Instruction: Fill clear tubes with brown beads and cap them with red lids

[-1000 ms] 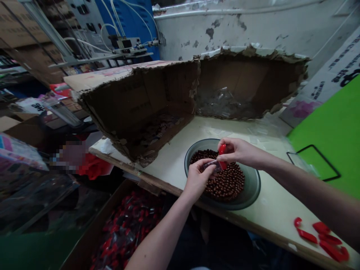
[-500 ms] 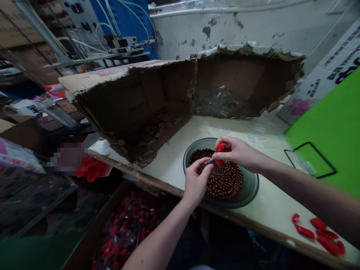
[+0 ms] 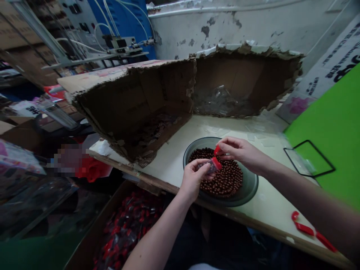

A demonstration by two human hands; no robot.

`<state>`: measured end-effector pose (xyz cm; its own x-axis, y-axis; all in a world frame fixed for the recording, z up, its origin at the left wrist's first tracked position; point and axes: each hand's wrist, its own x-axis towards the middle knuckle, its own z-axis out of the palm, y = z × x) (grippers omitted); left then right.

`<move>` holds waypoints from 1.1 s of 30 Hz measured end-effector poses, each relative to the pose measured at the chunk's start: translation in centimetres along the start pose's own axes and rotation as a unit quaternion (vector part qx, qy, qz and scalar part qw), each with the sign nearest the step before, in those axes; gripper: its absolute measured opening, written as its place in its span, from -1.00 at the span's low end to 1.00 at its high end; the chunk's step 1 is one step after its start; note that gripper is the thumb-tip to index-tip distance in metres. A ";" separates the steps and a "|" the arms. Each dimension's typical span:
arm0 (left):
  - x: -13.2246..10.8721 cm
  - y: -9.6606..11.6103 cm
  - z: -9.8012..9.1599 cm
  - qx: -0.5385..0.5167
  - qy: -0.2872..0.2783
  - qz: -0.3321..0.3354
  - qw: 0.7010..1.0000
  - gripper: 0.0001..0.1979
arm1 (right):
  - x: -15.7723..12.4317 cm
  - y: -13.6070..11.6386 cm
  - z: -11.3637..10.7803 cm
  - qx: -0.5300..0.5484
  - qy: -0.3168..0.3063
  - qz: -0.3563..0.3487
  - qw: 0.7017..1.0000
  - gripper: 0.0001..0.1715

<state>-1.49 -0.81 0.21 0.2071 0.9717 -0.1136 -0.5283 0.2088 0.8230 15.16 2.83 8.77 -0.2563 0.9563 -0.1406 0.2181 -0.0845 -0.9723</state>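
Left hand [image 3: 193, 180]: pinched a clear, red-ended container [image 3: 208, 167]
Right hand [image 3: 236, 150]: pinched a red piece [image 3: 217, 150]
Bowl [image 3: 252, 190]: held brown beads [image 3: 226, 184]

Hands [image 3: 192, 180] hold plastic pieces [image 3: 216, 163] over brown beads [image 3: 226, 183].

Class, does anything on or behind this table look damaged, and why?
Yes. Behind the bowl, both boxes have ragged, torn edges rather than clean-cut ones. The wall beyond looks flaked, with dark, irregular patches.
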 end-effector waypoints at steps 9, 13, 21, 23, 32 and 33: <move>-0.3 0.1 0.5 -0.053 -0.001 -0.039 0.998 -0.67 | -0.8 1.7 0.1 -0.004 0.041 -0.041 0.998 -0.60; -0.2 -0.4 0.7 -0.035 0.016 -0.012 0.999 -0.67 | -1.9 2.9 1.1 -0.024 0.043 -0.039 0.998 -0.66; -0.4 -0.5 1.5 -0.010 0.024 0.021 0.999 -0.67 | -3.2 4.6 2.4 -0.068 0.157 -0.122 0.978 -0.75; -0.4 0.0 1.5 -0.014 -0.012 0.001 1.000 -0.65 | -2.8 4.2 2.0 0.007 0.129 -0.082 0.988 -0.73; -0.5 0.4 1.4 -0.053 -0.072 -0.090 0.992 -0.67 | 0.8 1.8 0.0 0.275 0.051 0.035 0.959 -0.59; -0.5 0.3 1.4 -0.053 -0.062 -0.091 0.993 -0.66 | 0.7 1.7 0.0 0.266 0.063 0.023 0.962 -0.60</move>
<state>-0.60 -1.35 1.29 0.4022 0.8976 -0.1805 -0.5550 0.3958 0.7317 15.35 3.39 6.97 -0.1352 0.9715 -0.1946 -0.2951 -0.2270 -0.9281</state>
